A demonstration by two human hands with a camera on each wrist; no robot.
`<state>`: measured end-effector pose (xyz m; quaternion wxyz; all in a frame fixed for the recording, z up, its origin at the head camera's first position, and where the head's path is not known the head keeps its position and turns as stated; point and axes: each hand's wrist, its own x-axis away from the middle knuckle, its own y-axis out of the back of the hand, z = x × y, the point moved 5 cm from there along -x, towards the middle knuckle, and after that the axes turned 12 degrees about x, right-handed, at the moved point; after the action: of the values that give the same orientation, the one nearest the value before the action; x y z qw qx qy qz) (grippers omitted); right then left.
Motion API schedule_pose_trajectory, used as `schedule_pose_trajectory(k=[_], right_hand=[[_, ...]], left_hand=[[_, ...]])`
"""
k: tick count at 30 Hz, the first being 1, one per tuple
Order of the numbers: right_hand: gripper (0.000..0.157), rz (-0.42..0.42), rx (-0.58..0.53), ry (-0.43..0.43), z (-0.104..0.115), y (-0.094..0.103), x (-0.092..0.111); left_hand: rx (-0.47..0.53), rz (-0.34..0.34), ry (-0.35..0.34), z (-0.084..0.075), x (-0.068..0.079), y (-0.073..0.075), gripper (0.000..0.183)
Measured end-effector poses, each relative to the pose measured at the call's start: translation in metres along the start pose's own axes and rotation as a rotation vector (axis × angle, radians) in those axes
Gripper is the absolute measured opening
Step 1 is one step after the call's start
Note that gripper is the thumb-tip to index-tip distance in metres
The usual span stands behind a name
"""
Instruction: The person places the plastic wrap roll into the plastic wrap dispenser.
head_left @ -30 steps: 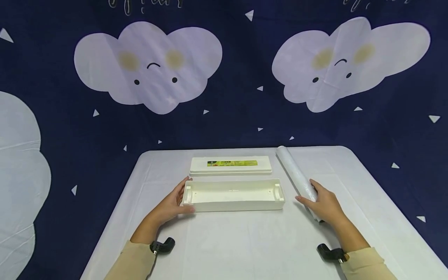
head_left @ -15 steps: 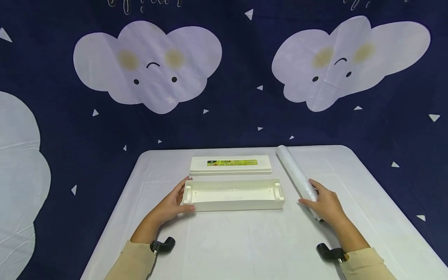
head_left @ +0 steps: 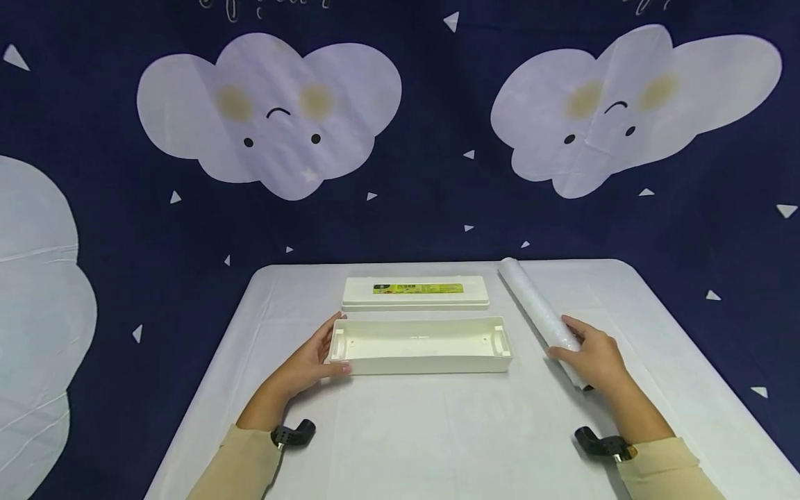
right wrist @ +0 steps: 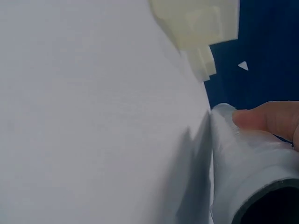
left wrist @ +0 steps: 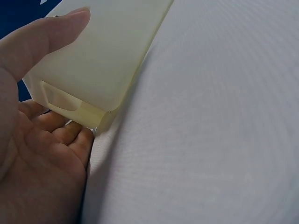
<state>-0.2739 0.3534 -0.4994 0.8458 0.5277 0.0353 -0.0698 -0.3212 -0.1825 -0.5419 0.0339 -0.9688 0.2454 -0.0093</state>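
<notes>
the thumb (left wrist: 70, 29) of the left hand (head_left: 306, 364) lies over the near wall of a long cream box (head_left: 431, 365), while the other fingers (left wrist: 68, 134) bend in around its left end — spread about as wide as that end, they grasp the box there. the right hand (head_left: 598, 357) grasps a shiny white roll (head_left: 536, 298) close to its near end, thumb on the left side and forefinger over the right, parted only as far as the roll is thick. a dark round hole shows in the roll's near end.

the box sits hollow side up in the middle of the white surface (head_left: 450, 437). the roll lies to its right, apart from it, slanting from the far edge of the surface toward the person; whether its near end is lifted i cannot tell. just behind the box, side by side with it, is a flat lid (head_left: 415, 303) with a yellow-green label (head_left: 418, 289).

farther out, a black wrist camera (head_left: 294, 434) shows beside each beige sleeve (head_left: 240, 462). beyond the surface hangs a navy cloth (head_left: 431, 173) with pale clouds.
</notes>
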Motion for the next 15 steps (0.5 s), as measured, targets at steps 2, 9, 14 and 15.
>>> schedule_pose_trajectory(k=[2, 9, 14, 15], right_hand=[[0.080, -0.004, -0.008, -0.005, -0.002, 0.004, -0.003], [0.084, 0.025, -0.025, -0.043, -0.013, 0.018, -0.010], [0.085, 0.043, -0.047, -0.022, -0.011, 0.026, -0.018], [0.085, 0.043, -0.048, -0.013, -0.010, 0.027, -0.020]], left_hand=[[-0.002, -0.004, 0.003, 0.001, 0.000, 0.000, 0.121], [-0.011, -0.028, 0.010, 0.001, -0.001, 0.000, 0.121], [-0.007, -0.030, 0.007, 0.002, -0.002, 0.001, 0.121], [-0.007, -0.027, 0.003, 0.002, -0.002, 0.002, 0.121]])
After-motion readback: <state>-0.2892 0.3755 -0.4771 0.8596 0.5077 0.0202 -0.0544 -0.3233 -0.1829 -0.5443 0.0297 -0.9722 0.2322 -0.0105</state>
